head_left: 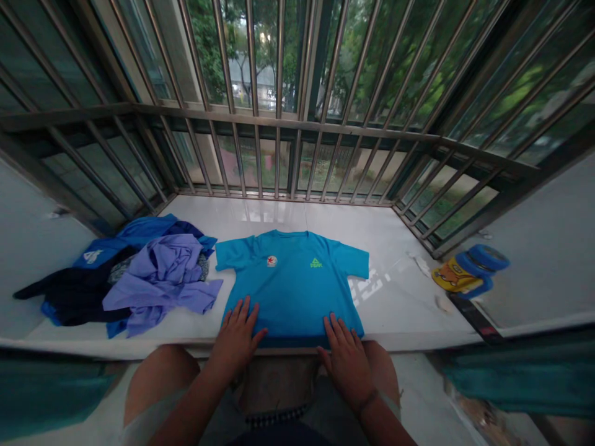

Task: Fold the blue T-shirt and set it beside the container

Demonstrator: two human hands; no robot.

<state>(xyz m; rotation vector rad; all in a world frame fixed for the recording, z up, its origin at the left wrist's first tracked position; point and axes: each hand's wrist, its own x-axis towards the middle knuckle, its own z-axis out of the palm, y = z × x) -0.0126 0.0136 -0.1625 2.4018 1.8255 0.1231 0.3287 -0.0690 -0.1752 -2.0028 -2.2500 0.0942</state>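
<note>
A blue short-sleeved T-shirt [292, 285] lies spread on the white window sill, its neck toward the window and its hem at the sill's front edge. Its chest carries a round white badge with red and a yellow-green logo. Flat on the shirt's lower left corner, my left hand [237, 334] has its fingers stretched out. My right hand [346, 353] rests on the lower right corner, fingers also extended. Neither hand grips the cloth.
To the left lies a heap of clothes, with a lavender garment [162, 279] over dark and blue ones. At the right stand a blue-and-yellow jar [469, 269] and a dark flat object [476, 317]. Metal bars [279, 124] close off the window behind.
</note>
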